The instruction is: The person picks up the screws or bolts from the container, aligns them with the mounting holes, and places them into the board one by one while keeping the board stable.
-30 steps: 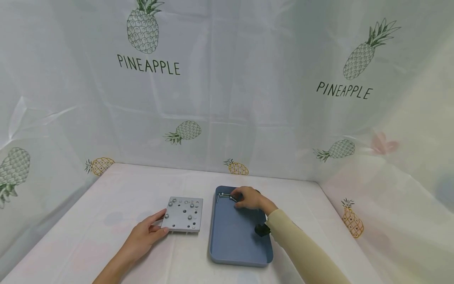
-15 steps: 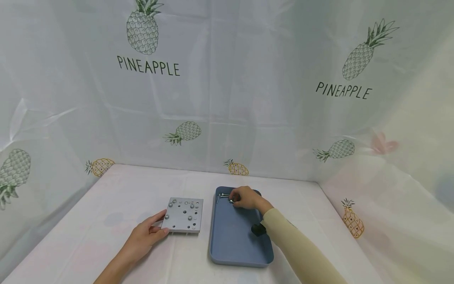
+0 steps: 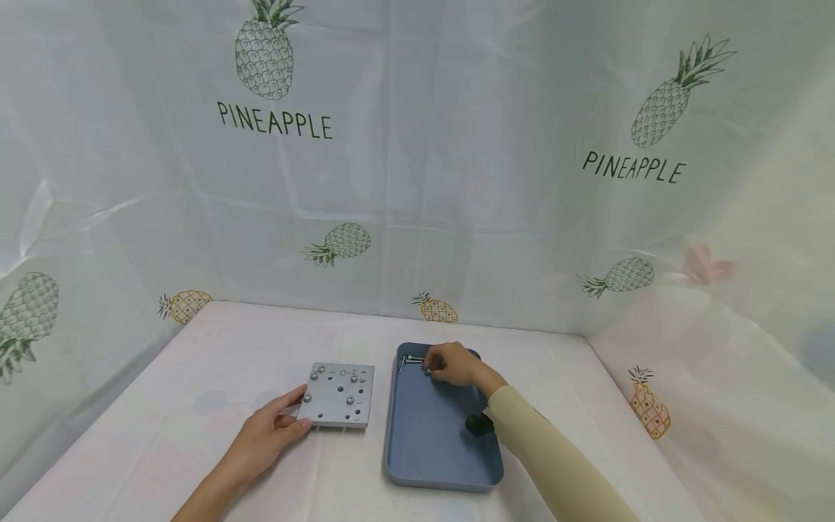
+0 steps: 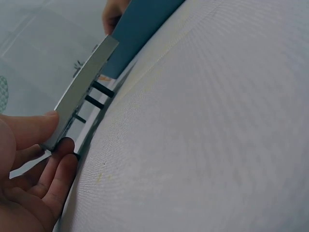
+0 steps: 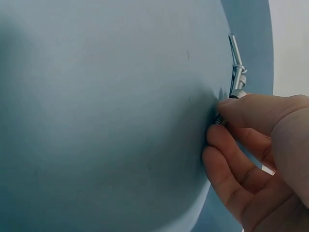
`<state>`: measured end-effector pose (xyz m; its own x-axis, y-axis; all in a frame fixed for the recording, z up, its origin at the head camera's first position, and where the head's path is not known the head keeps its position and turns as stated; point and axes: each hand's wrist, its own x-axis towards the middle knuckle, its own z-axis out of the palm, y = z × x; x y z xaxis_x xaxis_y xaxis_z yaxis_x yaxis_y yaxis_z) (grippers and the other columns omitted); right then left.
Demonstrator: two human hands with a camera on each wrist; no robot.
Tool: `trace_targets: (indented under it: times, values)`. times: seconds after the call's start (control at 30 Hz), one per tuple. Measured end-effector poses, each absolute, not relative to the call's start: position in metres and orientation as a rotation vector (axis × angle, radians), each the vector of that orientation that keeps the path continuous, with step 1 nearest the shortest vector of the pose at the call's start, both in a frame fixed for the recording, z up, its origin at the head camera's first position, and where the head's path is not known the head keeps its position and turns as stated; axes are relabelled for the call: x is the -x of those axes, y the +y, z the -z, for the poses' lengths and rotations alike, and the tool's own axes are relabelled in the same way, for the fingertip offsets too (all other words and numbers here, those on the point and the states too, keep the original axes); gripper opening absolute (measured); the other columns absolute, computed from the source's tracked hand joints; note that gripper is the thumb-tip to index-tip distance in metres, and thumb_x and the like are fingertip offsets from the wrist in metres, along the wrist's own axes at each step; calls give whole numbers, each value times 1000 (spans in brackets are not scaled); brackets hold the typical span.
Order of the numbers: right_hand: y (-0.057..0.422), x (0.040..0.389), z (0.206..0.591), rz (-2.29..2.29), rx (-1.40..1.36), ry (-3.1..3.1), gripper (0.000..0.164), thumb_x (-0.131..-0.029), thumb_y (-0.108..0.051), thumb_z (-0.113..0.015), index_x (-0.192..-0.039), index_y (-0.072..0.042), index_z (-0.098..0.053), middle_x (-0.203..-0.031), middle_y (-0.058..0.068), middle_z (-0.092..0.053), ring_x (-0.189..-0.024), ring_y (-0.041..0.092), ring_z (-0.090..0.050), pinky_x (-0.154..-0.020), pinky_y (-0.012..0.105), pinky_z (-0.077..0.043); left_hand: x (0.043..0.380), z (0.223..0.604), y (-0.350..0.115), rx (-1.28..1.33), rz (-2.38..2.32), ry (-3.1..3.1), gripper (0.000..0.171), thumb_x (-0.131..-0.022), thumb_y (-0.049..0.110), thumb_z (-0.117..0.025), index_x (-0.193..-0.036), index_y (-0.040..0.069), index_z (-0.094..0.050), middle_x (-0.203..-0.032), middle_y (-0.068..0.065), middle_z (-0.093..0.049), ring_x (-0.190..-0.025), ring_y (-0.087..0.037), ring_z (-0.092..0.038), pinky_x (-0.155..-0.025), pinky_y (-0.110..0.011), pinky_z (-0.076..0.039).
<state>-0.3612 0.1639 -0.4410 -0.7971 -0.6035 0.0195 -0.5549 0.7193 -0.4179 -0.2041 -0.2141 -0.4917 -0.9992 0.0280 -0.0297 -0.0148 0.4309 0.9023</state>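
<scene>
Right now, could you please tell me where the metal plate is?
In the head view, the metal plate is left of the blue tray, held by the left hand.

Over the head camera I'm seeing a creased grey-white sheet (image 3: 470, 145), printed with green and yellow pineapples (image 3: 264, 59), hanging behind a white-covered table (image 3: 261, 341).

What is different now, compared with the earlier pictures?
The right hand shifted slightly left at the wrist; the screw at its fingertips, plainly visible earlier, is now mostly hidden in its pinch. The left hand still holds the metal plate; the tray and other screws look unchanged.
</scene>
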Motion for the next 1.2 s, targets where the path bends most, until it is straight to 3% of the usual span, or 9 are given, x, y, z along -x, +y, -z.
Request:
trace_targets:
  times: [0.43,0.73,1.2]
  values:
    - [170,360,438,716,1031,2783,14,-95,0,-74,-107,-6,-79,-89,2,-70,-78,10,-56,-74,27,-47,203,490,-213,-4,-1656,2621,75,-97,27,-81,-162,13,-46,-156,-18,-54,-108,-13,-70,-86,-22,-52]
    - [168,357,436,817,993,2752,13,-96,-4,-77,-109,-5,-77,-93,-2,-71,-83,12,-61,-75,28,-50,203,491,-213,-15,-1661,2622,75,-97,26,-81,-162,12,-46,-155,-18,-55,-109,-13,-70,-86,-22,-53]
    - [153,353,428,952,1122,2662,18,-95,-2,-78,-113,0,-76,-105,10,-77,-91,13,-68,-79,26,-54,203,490,-214,-13,-1653,2626,75,-97,26,-80,-162,12,-46,-155,-19,-55,-107,-12,-70,-85,-22,-53]
